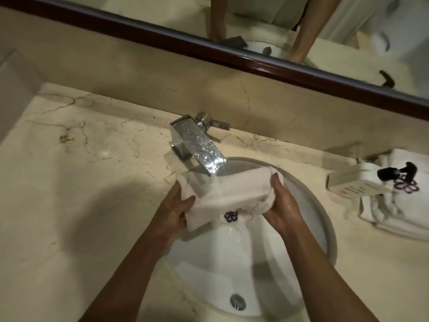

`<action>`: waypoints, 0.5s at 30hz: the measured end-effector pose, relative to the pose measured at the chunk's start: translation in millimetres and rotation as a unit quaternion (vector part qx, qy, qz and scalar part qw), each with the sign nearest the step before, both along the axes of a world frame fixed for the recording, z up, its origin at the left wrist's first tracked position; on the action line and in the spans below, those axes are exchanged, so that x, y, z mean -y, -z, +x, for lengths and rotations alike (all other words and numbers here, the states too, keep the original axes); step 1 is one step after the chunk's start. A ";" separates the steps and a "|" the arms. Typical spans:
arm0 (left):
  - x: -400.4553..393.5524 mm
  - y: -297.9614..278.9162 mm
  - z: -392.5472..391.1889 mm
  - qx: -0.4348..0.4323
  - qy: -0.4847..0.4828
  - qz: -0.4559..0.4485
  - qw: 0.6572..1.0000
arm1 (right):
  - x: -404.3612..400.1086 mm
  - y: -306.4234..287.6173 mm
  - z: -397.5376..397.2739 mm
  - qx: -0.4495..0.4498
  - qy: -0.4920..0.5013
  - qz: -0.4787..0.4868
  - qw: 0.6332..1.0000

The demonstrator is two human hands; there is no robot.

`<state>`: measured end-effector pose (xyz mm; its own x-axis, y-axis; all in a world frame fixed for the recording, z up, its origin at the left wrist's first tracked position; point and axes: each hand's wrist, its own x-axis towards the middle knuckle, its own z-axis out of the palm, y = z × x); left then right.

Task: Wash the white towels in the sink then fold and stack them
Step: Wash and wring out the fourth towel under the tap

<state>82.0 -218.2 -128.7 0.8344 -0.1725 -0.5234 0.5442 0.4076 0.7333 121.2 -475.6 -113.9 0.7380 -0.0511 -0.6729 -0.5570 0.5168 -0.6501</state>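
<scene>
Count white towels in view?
2 at least: one towel held by both hands under the running faucet; folded towel pile on the counter, right, may hold more.

Your left hand and right hand each grip an end of a white towel, stretched over the sink under the running faucet. Water falls from the spout onto the cloth and drips into the basin. At the right of your marble table, folded towels lie under a small white dish.
</scene>
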 end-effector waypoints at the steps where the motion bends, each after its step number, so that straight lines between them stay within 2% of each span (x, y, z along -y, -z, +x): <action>1: -0.5 1.4 -1.1 0.001 0.013 0.000 1.000 | -0.7 0.1 -1.7 -0.010 0.000 0.005 1.000; 7: -0.2 11.9 14.0 -0.033 -0.005 0.012 0.999 | -13.5 10.5 -9.6 -0.014 -0.011 -0.007 1.000; 10: 8.2 19.0 23.5 -0.061 -0.033 0.094 0.993 | -35.2 9.7 -7.9 0.005 -0.035 -0.009 0.999; 13: 23.5 37.1 32.8 -0.038 0.002 0.247 0.968 | -68.2 14.3 -3.4 0.008 -0.106 -0.128 0.986; 15: 42.3 29.0 39.8 -0.093 -0.038 0.242 0.965 | -94.7 18.1 -5.5 0.013 -0.181 -0.205 0.962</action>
<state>121.8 -260.5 -157.7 0.7187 0.1873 -0.6696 0.6672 0.0854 0.7400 115.7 -380.9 -132.0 0.7730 -0.0443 -0.6329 -0.6338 -0.0101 -0.7734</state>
